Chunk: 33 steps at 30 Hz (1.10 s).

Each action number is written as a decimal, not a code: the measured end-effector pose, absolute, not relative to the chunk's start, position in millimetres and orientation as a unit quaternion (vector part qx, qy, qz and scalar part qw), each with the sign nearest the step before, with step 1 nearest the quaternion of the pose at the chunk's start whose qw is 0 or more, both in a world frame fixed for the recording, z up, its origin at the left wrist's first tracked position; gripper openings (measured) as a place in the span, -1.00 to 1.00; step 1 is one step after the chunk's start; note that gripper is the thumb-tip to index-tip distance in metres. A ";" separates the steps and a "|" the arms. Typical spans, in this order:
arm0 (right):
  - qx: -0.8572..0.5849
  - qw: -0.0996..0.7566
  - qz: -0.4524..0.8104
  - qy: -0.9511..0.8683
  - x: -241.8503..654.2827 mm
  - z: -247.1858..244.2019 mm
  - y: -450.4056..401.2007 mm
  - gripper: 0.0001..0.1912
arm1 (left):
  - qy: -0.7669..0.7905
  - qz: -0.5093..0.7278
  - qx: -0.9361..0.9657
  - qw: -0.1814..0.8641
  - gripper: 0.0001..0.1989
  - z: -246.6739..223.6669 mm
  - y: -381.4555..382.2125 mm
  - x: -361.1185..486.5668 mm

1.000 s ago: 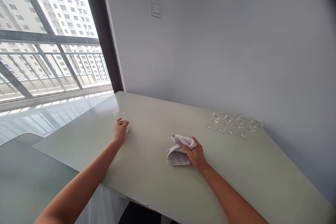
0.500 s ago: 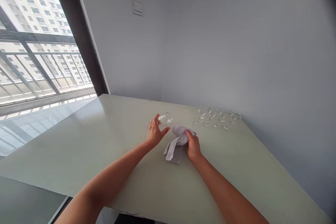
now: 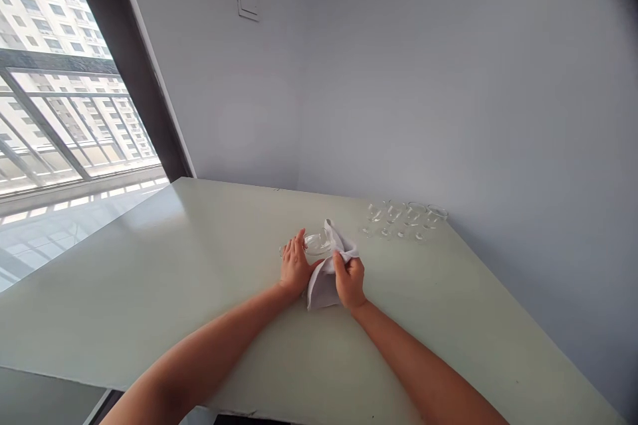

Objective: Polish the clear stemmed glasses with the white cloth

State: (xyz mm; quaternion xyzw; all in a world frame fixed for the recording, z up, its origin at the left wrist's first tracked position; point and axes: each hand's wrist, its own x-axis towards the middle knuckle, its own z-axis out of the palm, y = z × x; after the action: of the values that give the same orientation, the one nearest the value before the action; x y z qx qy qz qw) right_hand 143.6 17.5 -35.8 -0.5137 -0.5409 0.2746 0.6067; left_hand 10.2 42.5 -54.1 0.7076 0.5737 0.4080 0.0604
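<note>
My left hand (image 3: 295, 265) is closed around the stem end of a clear wine glass (image 3: 316, 244), which lies tilted sideways with its bowl pointing right. A bit of the glass's foot shows left of the fingers. My right hand (image 3: 349, 281) grips a light grey cloth (image 3: 326, 284) between thumb and fingers. The cloth's upper fold stands against the mouth of the glass, and its lower part hangs between the two hands. Whether the cloth reaches inside the bowl, I cannot make out.
Several clear stemmed glasses (image 3: 393, 214) stand in a group at the back right of the pale green table (image 3: 224, 226), close to the grey wall (image 3: 423, 80). A window (image 3: 64, 106) with a railing is on the left. A light switch (image 3: 248, 2) is on the wall.
My right hand has brought the cloth left and up against the glass's mouth. My left thumb has come down nearer the cloth. The view has shifted slightly.
</note>
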 end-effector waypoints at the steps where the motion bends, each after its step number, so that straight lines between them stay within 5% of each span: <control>1: -0.497 0.603 0.254 -0.570 142.8 -33.4 14.8 -0.78 | 0.581 0.406 0.703 0.064 -0.20 -53.5 42.4 10.3; 9: -0.430 0.501 0.216 -0.719 146.2 -21.6 17.3 -0.75 | 0.596 0.385 0.705 -0.008 -0.34 -57.6 46.7 4.2; 20: -0.427 0.409 0.486 -0.644 163.1 -20.0 23.6 -0.73 | 0.470 0.314 0.816 -0.120 -0.44 -47.6 49.2 -6.7; 28: -0.361 0.492 0.629 -0.482 158.3 -27.5 31.2 -0.70 | 0.401 0.308 0.839 -0.199 -0.63 -24.1 45.1 -13.4; 33: -0.384 0.445 0.608 -0.533 165.8 -26.2 30.9 -0.68 | 0.421 0.276 0.860 -0.086 -0.72 -24.3 50.9 -23.0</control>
State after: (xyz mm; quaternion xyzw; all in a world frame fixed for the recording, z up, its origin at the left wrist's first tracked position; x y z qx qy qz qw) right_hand 165.8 30.9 -26.2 -0.3844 -0.5329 0.6085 0.4450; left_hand -23.0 50.9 -24.3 0.8599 0.4210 0.2756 -0.0859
